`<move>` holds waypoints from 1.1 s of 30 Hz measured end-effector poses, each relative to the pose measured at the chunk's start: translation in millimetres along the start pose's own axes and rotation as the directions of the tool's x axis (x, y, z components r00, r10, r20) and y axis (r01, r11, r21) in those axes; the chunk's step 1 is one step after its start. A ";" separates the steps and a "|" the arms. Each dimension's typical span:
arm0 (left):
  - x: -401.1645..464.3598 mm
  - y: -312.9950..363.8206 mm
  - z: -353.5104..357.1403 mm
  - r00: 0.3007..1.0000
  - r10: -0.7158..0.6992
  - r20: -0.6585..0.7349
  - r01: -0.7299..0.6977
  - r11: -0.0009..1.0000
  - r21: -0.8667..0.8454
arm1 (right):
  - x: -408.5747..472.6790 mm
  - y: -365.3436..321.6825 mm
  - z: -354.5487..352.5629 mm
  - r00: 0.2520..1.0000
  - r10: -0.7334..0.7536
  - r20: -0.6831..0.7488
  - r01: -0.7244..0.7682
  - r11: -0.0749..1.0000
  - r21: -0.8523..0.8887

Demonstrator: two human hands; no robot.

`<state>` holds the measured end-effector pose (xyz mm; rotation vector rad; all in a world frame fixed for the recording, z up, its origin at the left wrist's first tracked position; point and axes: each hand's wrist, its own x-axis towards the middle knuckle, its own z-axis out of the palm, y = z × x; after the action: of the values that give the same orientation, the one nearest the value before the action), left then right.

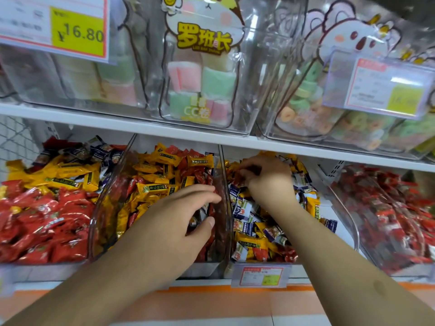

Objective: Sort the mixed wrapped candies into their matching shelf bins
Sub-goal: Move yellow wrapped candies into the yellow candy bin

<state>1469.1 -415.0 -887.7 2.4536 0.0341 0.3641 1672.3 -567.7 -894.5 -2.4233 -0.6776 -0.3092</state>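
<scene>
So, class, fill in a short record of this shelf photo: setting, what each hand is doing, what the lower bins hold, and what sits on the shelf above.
setting: shop shelf with clear bins
left hand: reaching into the second bin, fingers over red and yellow candies; grip not clear
right hand: in the third bin, fingers curled on a red candy
third bin contents: mixed yellow, red, blue-and-white wrappers
far-right bin: red candies
upper shelf: clear bins of pastel sweets, price tag reading 16.80

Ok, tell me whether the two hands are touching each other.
Apart. The head view shows the left hand in the middle bin and the right hand beyond the clear divider, candies between them.
</scene>
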 end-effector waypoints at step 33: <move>-3.7 -3.0 -16.8 0.956 -0.222 -0.193 0.177 0.958 -0.225 | 0.6 1.5 0.5 0.980 -0.012 0.200 0.031 0.995 -0.092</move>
<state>1461.3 -403.0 -877.9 2.1731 0.3212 0.5160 1673.7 -568.2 -895.4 -2.5618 -0.7931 -0.1086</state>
